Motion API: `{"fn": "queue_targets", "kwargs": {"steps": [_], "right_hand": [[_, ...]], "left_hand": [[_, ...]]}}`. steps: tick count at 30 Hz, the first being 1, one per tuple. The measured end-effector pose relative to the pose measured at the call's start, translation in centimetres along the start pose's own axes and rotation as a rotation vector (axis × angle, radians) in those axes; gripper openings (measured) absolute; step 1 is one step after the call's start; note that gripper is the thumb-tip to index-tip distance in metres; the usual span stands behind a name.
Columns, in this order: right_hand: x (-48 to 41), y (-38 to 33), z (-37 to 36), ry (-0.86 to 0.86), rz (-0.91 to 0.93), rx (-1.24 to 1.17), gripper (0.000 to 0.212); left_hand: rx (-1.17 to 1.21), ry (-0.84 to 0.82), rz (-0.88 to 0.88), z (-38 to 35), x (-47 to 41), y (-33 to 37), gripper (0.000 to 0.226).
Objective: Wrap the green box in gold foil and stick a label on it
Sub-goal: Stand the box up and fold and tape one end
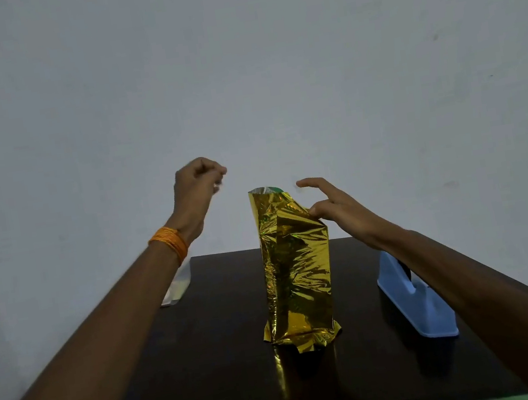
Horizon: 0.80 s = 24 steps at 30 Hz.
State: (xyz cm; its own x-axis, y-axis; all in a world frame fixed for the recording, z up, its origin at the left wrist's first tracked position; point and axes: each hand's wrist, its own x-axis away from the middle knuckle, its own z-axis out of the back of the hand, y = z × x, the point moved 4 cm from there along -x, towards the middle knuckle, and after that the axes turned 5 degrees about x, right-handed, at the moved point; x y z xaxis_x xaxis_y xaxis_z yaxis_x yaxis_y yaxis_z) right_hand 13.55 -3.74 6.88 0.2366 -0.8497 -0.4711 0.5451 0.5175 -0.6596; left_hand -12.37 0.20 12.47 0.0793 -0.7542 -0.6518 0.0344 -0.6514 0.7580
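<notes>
One box [275,189] in foil [294,263] on the table [209,345], one blue dispenser [414,300] right, one sheet [177,284] left. Left hand [200,182] curled, can't tell if holding anything; right hand [335,206] spread, touching foil.

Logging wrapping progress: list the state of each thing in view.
green box: upright, only top edge showing.
gold foil: wrapped round it, top open.
left hand: raised, fingers curled, blurred.
right hand: fingers spread, thumb touching foil.
blue dispenser: on table, untouched.

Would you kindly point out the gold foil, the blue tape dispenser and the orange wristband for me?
gold foil [294,263]: head view, crinkled front face.
blue tape dispenser [419,310]: head view, long side wall.
orange wristband [168,240]: head view, middle of the band.
</notes>
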Motion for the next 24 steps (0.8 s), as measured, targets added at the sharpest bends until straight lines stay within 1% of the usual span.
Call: {"fn": "queue_targets", "kwargs": {"steps": [1,4,5,6,7,10,12,14,17,20,21,22,24], "right_hand": [[0.1,0.0,0.0,0.0,-0.003,-0.001,0.043],[0.0,0.0,-0.2,-0.005,-0.006,0.006,0.043],[0.0,0.0,-0.2,-0.01,-0.008,0.011,0.043],[0.0,-0.1,-0.2,-0.015,-0.009,0.015,0.043],[0.0,-0.2,-0.3,-0.02,-0.011,0.017,0.043],[0.3,-0.2,-0.2,-0.02,-0.01,0.005,0.043],[0.4,-0.2,-0.1,-0.007,-0.011,0.006,0.043],[0.2,-0.1,-0.1,-0.002,-0.016,0.012,0.043],[0.2,0.1,-0.2,0.009,-0.017,0.023,0.042],[0.1,0.2,-0.3,0.017,-0.026,0.024,0.042],[0.2,0.2,-0.3,0.019,-0.025,0.021,0.042],[0.2,0.2,-0.3,0.021,-0.028,0.016,0.042],[0.3,0.2,-0.3,0.023,-0.03,0.011,0.042]], "left_hand": [[-0.081,-0.059,-0.015,0.1,0.4,-0.7,0.031],[-0.374,-0.327,-0.1,-0.5,1.8,-2.5,0.064],[-0.415,-0.373,-0.12,-0.9,2.0,-2.7,0.068],[-0.439,-0.39,-0.153,-1.2,1.8,-2.5,0.066],[-0.463,-0.397,-0.195,-1.7,1.5,-2.2,0.058],[-0.564,-0.415,-0.281,-3.4,0.4,-0.5,0.023],[-0.561,-0.454,-0.274,-4.5,-0.1,0.3,0.015],[-0.423,-0.406,-0.238,-4.7,-0.2,1.0,0.013],[-0.211,-0.168,-0.222,-3.6,-0.3,1.1,0.007],[-0.131,0.04,-0.105,-1.7,1.0,-1.0,0.01],[-0.116,0.065,-0.038,-1.1,1.8,-2.1,0.01],[-0.099,0.055,0.037,-0.8,2.6,-3.2,0.008],[-0.056,-0.032,0.179,-1.1,4.3,-5.0,0.006]]}}
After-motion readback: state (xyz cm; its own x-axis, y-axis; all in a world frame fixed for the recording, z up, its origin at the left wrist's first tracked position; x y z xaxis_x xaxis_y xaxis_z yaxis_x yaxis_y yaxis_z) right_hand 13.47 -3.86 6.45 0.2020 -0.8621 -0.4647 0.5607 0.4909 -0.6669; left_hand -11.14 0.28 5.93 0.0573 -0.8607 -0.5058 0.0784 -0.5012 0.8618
